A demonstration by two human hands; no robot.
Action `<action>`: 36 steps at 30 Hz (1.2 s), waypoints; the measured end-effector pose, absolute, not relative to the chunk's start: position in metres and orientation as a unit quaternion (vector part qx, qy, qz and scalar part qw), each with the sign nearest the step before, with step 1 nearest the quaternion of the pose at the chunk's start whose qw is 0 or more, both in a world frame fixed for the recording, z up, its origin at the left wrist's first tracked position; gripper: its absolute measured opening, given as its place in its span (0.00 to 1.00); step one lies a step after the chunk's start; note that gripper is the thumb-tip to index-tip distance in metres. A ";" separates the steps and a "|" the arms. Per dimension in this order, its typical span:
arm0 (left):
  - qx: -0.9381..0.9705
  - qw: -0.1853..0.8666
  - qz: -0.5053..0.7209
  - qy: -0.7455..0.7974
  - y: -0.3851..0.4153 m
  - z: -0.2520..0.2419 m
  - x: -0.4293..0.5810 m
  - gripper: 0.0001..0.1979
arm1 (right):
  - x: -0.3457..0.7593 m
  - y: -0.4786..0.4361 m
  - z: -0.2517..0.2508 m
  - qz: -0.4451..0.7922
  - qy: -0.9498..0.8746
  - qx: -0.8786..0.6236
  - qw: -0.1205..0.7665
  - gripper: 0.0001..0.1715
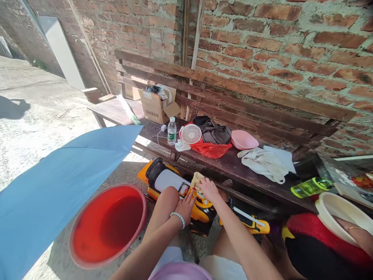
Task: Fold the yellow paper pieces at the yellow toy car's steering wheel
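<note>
Right hand [210,189] clutches cloth [197,180] on yellow toy [170,182] beside bench [223,164]; left hand [184,209] lies on toy, fingers extended, holding nothing. Cloth likely soft, light: grab folds. Toy likely stiff, slick: brace body.

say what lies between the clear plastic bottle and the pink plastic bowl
In the head view, some crumpled whitish plastic, a round white slatted grille, a red plastic bag and dark grey cloth lie between the bottle and bowl.
</note>
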State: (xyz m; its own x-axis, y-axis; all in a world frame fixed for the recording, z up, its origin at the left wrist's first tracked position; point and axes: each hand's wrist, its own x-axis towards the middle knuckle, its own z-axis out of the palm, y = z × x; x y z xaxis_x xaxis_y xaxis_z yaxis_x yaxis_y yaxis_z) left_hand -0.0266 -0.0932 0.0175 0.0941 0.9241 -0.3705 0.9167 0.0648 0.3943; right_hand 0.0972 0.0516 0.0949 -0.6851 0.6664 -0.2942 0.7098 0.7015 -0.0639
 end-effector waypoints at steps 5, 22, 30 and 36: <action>0.684 0.291 0.009 0.669 -0.093 0.017 -0.027 0.50 | 0.107 0.065 0.080 -0.094 0.865 0.471 0.148 0.28; 0.677 0.291 0.017 0.676 -0.094 0.010 -0.024 0.51 | 0.088 0.076 0.103 -0.089 0.822 0.509 0.241 0.29; 0.683 0.285 0.008 0.672 -0.092 0.020 -0.026 0.50 | 0.090 0.079 0.089 -0.104 0.806 0.526 0.253 0.30; 0.682 0.289 0.021 0.671 -0.093 0.018 -0.025 0.50 | 0.091 0.081 0.085 -0.102 0.793 0.535 0.273 0.35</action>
State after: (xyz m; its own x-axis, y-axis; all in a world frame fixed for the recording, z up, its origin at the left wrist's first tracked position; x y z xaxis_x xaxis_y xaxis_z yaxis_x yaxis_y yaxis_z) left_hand -0.0253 -0.0926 0.0176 0.0979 0.9278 -0.3601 0.9036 0.0688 0.4228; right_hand 0.0907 0.0813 0.0852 -0.2779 0.7929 -0.5423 0.9043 0.4064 0.1307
